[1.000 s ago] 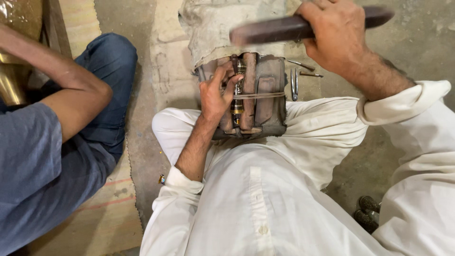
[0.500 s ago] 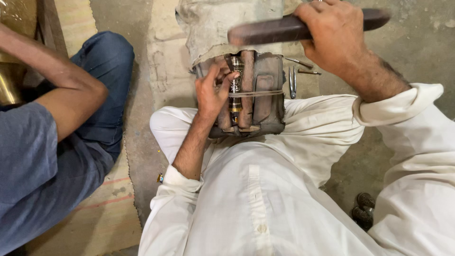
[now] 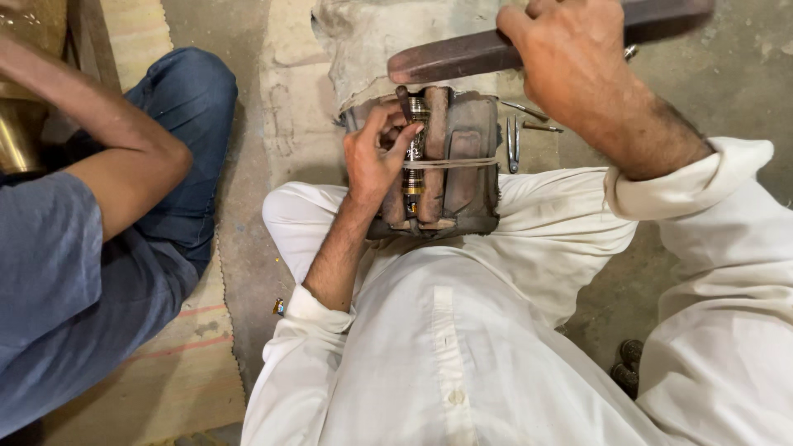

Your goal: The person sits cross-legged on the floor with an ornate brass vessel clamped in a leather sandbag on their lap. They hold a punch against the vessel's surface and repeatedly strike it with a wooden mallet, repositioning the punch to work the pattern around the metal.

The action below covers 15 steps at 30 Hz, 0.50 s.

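Gripping a bar, the right hand is raised; left hand pinches the brass piece — fingers could be struck.

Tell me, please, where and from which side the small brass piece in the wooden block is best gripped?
Probably by its upper end, from the left. The brass piece lies lengthwise in a groove of the block, a wooden bar close on its right and a band across its middle. The left hand already pinches it there; the right hand holds a dark bar above.
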{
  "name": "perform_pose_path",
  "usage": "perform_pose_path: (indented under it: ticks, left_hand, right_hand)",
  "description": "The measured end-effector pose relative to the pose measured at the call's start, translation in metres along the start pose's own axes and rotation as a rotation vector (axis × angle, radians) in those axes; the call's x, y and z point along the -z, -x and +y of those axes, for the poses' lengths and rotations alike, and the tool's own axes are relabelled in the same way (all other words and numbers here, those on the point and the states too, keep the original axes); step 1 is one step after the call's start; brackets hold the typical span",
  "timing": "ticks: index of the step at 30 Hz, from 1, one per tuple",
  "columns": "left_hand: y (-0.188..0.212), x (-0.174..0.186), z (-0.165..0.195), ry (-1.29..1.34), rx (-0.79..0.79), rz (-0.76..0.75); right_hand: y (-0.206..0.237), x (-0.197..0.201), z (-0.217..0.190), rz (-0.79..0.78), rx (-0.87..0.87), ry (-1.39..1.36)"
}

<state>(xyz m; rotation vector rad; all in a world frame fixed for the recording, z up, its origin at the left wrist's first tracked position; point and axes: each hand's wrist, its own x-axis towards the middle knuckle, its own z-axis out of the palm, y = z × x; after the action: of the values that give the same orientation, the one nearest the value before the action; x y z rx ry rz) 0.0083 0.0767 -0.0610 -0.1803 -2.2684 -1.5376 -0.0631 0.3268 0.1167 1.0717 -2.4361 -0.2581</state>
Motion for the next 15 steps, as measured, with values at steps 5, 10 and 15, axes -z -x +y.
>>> perform_pose_path:
  ticks: [5,10,15]
  left_hand:
    - [-0.006,0.005,-0.002,0.228,0.036,0.090]
    - [-0.032,0.017,0.005,0.096,-0.082,-0.203]
    - [-0.049,0.022,0.023,0.029,-0.329,-0.407]
  right_hand:
    - [0.012,-0.010,0.005,-0.134,-0.076,-0.173]
    - [0.032,-0.027,-0.002,-0.231,-0.317,-0.587]
    - [0.058,-0.044,-0.011,-0.211,-0.371,-0.518]
